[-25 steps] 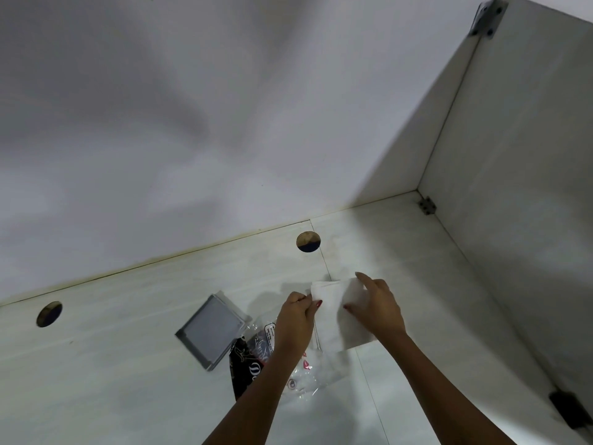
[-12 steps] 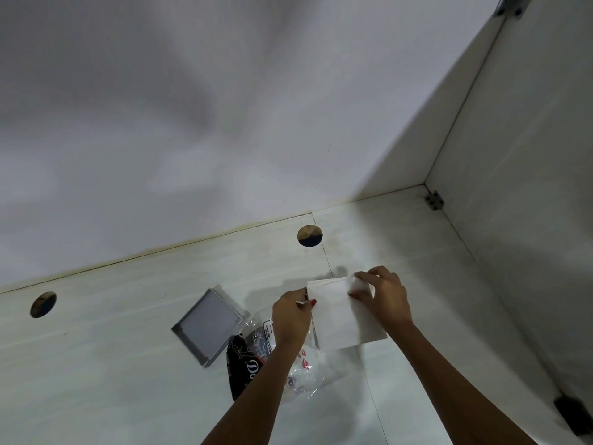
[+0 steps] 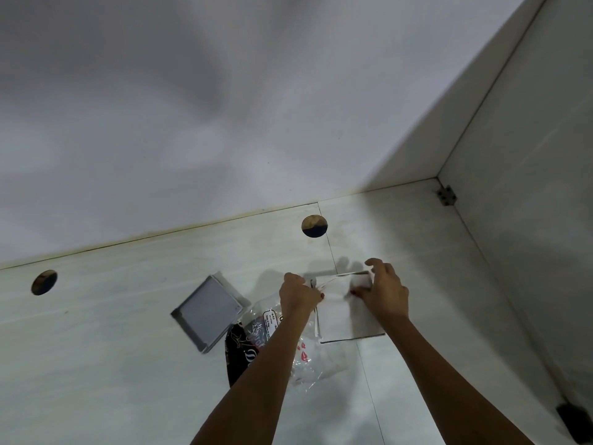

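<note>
A flat white box (image 3: pixel 345 316) lies on the pale desk (image 3: pixel 128 348) in front of me. My left hand (image 3: pixel 296 293) pinches its upper left corner, where thin flaps or sheets stick out. My right hand (image 3: pixel 385 293) grips the upper right part of the box, fingers curled over its far edge and thumb on top. That far edge looks lifted off the desk. A clear plastic bag (image 3: pixel 298 345) with black printed packaging and red marks lies under my left forearm, touching the box's left side.
A grey square tray or lid (image 3: pixel 208 311) lies to the left of the bag. Two round cable holes (image 3: pixel 314 225) (image 3: pixel 44 282) sit near the back wall. A side panel (image 3: pixel 529 220) with metal brackets (image 3: pixel 446 194) closes the desk on the right.
Both hands have stayed on the box. The right hand has shifted from lying flat on the top to gripping the far edge, and the box's upper edge has lifted and opened slightly.
</note>
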Available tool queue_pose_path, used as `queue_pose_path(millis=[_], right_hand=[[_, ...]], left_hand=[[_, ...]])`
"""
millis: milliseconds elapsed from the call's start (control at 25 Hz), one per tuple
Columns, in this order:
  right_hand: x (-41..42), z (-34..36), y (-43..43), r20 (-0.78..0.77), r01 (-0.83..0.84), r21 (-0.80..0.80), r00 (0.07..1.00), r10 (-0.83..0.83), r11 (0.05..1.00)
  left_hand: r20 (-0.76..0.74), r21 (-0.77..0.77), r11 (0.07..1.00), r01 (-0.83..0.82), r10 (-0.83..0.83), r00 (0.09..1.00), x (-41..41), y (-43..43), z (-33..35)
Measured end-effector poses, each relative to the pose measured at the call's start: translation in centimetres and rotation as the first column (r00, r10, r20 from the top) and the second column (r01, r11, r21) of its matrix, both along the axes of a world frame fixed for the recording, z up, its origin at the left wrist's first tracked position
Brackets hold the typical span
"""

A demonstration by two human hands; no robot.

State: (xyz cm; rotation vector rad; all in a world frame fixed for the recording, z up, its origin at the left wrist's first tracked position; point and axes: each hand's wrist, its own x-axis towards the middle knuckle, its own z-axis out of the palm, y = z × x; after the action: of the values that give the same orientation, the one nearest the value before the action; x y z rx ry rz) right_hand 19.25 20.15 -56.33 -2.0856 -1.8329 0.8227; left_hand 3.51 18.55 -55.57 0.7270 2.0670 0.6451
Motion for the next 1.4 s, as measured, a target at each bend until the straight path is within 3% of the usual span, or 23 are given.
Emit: queue_pose_path(millis=[80,240,320,400,480,560,600,680,720,800,1040,1240,1320,1400], right_hand=[[0.2,-0.2,0.5,-0.032,-0.007,-0.091,0.999,0.004,0.996],[0.0,-0.4,0.5,-0.001,-0.013,-0.091,1.000,0.013,0.996],[0.0,-0.7,0.7,0.006,-0.058,-0.085,0.998,0.059,0.995],[0.5,-0.9,0.8,-0.114,-0.067,-0.106,0.992,0.055,0.992],[1.5,-0.4,0.4,-0.273,-0.046,-0.077,0.962,0.024,0.996],[2.4,0.6,-0.9,-0.290,-0.014,0.099,0.956,0.042,0.995],[2.6,1.0,-1.6,-0.229,-0.047,0.237,0.968,0.103,0.970],[2.4,1.4,-3.0,-0.015,-0.277,0.416,0.950,0.311,0.866],[2.2,1.1,-3.7,0.119,-0.416,0.408,0.907,0.404,0.813],[1.9,-0.1,-4.3,0.336,-0.601,0.241,0.788,0.516,0.762],[1.4,0.5,-3.3,0.463,-0.608,-0.037,0.692,0.553,0.793],[0.8,0.2,-2.6,0.394,-0.619,-0.079,0.700,0.595,0.781],[0.4,0.2,-2.4,0.449,-0.624,-0.135,0.654,0.608,0.770],[-0.1,0.3,-2.2,0.486,-0.610,-0.179,0.628,0.609,0.772]], left_hand=[[-0.030,-0.013,1.000,0.015,-0.016,0.999,0.1,0.2,-0.3],[-0.203,0.009,0.982,0.189,-0.184,0.962,0.6,-0.5,-1.4],[-0.190,0.050,0.975,0.216,-0.203,0.960,0.7,-0.7,-1.6],[-0.129,0.170,0.969,0.176,-0.156,0.979,0.7,-1.5,-0.9],[-0.274,0.387,0.887,0.253,-0.151,0.950,0.8,-3.0,-0.1],[-0.508,0.479,0.723,0.498,-0.234,0.829,1.1,-4.6,-0.2],[-0.612,0.443,0.642,0.626,-0.293,0.734,1.2,-5.3,-0.4],[-0.748,0.260,0.544,0.798,-0.410,0.523,1.2,-6.0,-1.4],[-0.743,0.152,0.536,0.830,-0.492,0.454,1.3,-5.9,-1.7],[-0.704,-0.021,0.547,0.837,-0.602,0.376,1.6,-5.4,-1.6],[-0.703,-0.215,0.548,0.808,-0.661,0.261,2.0,-4.9,-1.1],[-0.687,-0.268,0.620,0.738,-0.660,0.304,2.1,-4.9,-0.8],[-0.641,-0.391,0.545,0.742,-0.739,0.206,2.5,-4.7,-1.0],[-0.569,-0.490,0.515,0.704,-0.800,0.190,3.1,-4.2,-1.3]])
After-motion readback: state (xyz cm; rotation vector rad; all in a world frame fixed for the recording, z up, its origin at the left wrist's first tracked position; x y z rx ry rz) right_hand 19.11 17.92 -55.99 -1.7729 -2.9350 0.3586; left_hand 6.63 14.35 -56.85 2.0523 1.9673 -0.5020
